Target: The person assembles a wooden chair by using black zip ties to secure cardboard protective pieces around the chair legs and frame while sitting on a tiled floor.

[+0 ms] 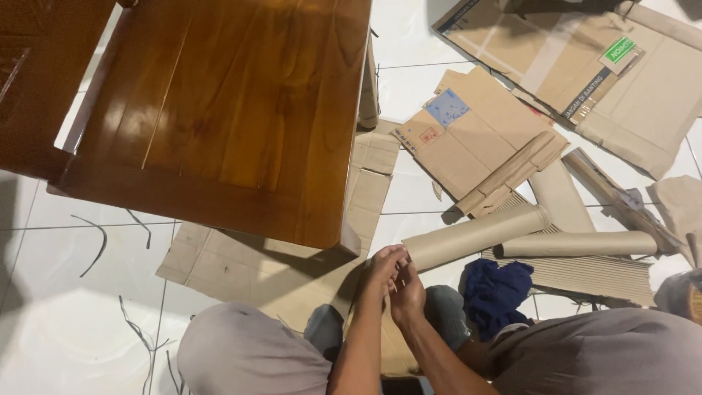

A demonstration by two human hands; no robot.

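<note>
Head view: both hands met at the end of a rolled cardboard tube on the floor.
The left hand (pixel 382 265) and right hand (pixel 408 291) were pressed together, fingers curled on the near end of the cardboard tube (pixel 475 234), which lay on the white tiled floor (pixel 51 292) just beside the wooden table's (pixel 219 110) near corner; a blue cloth (pixel 497 289) lay near.

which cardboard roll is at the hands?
The long roll slanting up to the right: its lower left end meets the hands. The other roll lies flatter, farther right, untouched.
</note>
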